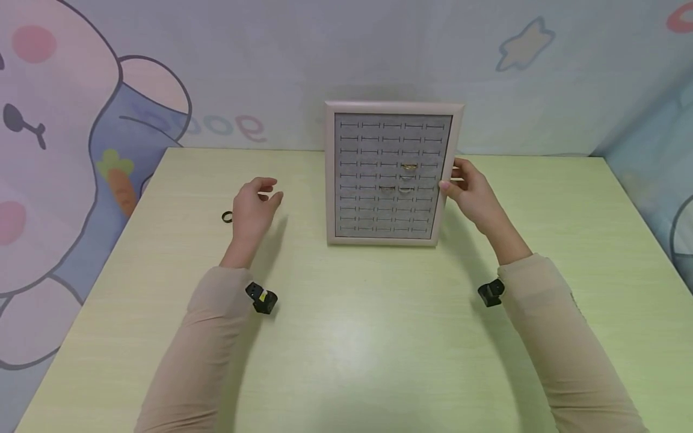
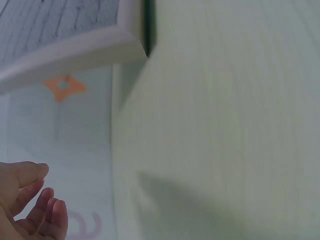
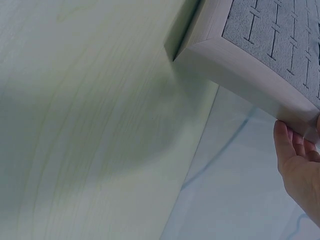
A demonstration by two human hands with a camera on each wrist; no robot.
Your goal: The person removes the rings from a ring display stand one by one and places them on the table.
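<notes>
A ring display board (image 1: 357, 210) with a pale pink frame and grey slotted padding stands upright at the back of the table. Several rings sit in its slots, among them a gold ring (image 1: 409, 166) and a silver ring (image 1: 405, 190). My right hand (image 1: 476, 195) grips the frame's right edge, thumb on the front and fingers behind. The right wrist view shows those fingers against the frame side (image 3: 250, 82). Left of the board, my left hand (image 1: 253, 207) hovers with loosely bent fingers and holds nothing. A black ring (image 1: 227, 217) lies beside it, partly covered by the hand.
The light wooden table (image 1: 357, 349) reaches back to a printed cloth backdrop (image 1: 271, 60) with a cartoon animal on the left. A small black camera (image 1: 263, 299) is worn at the left wrist, another camera (image 1: 491, 293) at the right.
</notes>
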